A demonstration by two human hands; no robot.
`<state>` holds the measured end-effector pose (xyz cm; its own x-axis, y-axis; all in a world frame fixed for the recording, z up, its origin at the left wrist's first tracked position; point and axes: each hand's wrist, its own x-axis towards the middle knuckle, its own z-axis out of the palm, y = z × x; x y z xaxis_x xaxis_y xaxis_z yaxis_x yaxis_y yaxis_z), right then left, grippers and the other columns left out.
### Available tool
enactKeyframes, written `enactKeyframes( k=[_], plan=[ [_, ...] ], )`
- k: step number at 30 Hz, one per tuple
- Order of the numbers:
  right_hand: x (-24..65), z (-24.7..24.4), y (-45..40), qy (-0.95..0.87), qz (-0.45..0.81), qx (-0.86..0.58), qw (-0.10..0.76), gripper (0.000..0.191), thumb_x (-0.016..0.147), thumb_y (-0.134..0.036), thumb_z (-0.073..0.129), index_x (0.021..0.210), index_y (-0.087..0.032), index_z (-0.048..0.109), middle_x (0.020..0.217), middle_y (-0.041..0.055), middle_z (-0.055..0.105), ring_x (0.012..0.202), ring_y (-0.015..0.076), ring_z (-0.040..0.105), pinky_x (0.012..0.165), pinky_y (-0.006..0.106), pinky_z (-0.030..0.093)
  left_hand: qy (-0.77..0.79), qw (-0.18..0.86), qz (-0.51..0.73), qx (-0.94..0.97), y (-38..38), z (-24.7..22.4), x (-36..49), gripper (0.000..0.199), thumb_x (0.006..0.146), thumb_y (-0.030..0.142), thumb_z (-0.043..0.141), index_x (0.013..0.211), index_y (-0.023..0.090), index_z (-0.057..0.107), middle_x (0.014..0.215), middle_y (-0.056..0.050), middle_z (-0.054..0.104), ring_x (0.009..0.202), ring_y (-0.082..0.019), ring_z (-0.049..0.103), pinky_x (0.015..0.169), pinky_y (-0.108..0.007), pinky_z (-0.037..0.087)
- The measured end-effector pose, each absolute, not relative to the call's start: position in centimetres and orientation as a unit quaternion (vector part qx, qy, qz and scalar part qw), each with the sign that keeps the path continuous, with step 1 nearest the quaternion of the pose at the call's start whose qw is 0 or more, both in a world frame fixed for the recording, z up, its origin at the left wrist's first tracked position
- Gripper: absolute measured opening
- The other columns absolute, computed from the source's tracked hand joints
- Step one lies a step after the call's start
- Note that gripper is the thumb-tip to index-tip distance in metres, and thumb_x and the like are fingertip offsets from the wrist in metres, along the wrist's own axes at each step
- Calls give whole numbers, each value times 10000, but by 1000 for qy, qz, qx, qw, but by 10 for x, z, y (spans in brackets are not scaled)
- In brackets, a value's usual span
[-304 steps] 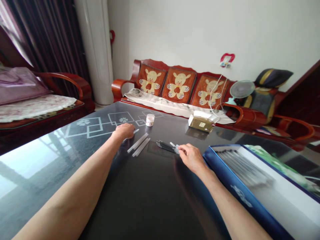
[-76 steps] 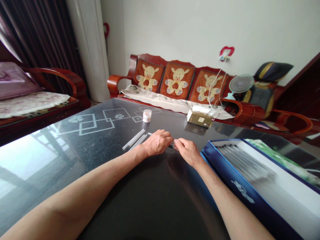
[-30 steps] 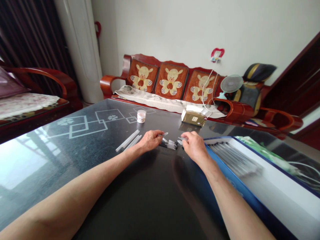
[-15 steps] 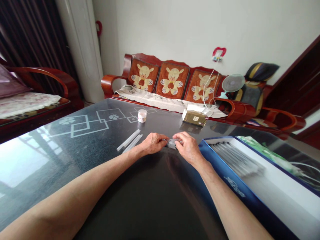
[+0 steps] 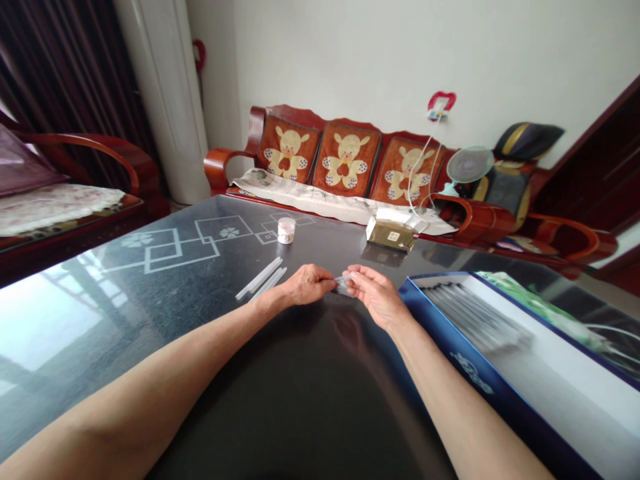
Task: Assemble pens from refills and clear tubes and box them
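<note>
**A small clear plastic piece (image 5: 342,283) between my two hands**
My right hand (image 5: 376,297) had its thumb and fingers almost closed, pinching the piece; my left hand (image 5: 308,285) curled against its other end, though I couldn't tell whether it gripped. Long clear plastic sticks (image 5: 260,279) lay at nine o'clock on the black glass table (image 5: 300,407), a blue-rimmed white box (image 5: 465,363) at three o'clock.
</note>
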<state>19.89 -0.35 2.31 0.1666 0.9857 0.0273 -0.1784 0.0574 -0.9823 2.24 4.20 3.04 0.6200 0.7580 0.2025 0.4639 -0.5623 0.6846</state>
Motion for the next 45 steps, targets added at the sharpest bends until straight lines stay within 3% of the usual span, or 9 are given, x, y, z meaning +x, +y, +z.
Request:
enactKeyframes(
  k=[10,19,26,29,35,39,42,45],
  plan=[
    [193,13,-5,-373,501,-497,603,380,530,-315,856,806,-166,640,744,19,721,625,102,638,633,239,523,321,136,286,893,40,7,32,257,893,187,447,763,141,664,736,-36,620,659,-122,548,657,-225,414],
    [190,12,-4,-347,500,-518,600,285,587,-240,830,792,-157,650,694,17,709,590,103,640,595,225,529,345,18,254,903,34,0,34,286,952,185,379,793,133,611,773,-54,573,616,-114,494,633,-227,453],
    [194,13,-2,-400,479,-522,582,295,607,-321,805,786,-173,623,708,10,691,629,121,645,630,255,534,328,-30,206,921,37,6,29,271,958,157,339,882,136,599,853,-56,557,662,-124,500,604,-224,443],
    [202,14,1,-511,396,-553,525,242,683,-353,725,824,-177,638,718,10,688,665,148,655,655,283,527,307,-59,199,929,40,10,25,250,964,173,353,936,151,600,895,-60,559,760,-148,533,653,-237,461],
    [208,25,-8,-745,61,-563,352,129,792,-235,617,874,-203,712,883,47,704,788,169,641,778,298,474,293,-115,201,928,40,14,23,258,962,161,356,937,157,613,896,-62,568,801,-171,540,756,-273,478],
    [200,35,-15,-765,-13,-575,288,112,803,-210,616,863,-190,708,875,61,652,805,165,616,755,266,456,277,-113,229,926,39,11,24,264,953,155,371,1028,153,625,904,-74,589,813,-178,555,783,-286,484],
    [197,56,-15,-762,-47,-605,227,128,807,-225,606,859,-188,717,842,63,634,787,166,605,720,256,440,264,-115,319,903,39,13,24,336,934,153,394,1225,155,562,1136,-140,589,997,-232,563,881,-368,473],
    [213,92,-18,-741,-94,-640,182,156,801,-248,593,839,-195,734,826,64,640,769,170,600,696,258,422,281,-140,412,855,39,19,21,456,897,158,440,1352,174,470,1395,-177,449,1249,-317,432,1013,-487,384]
  ],
)
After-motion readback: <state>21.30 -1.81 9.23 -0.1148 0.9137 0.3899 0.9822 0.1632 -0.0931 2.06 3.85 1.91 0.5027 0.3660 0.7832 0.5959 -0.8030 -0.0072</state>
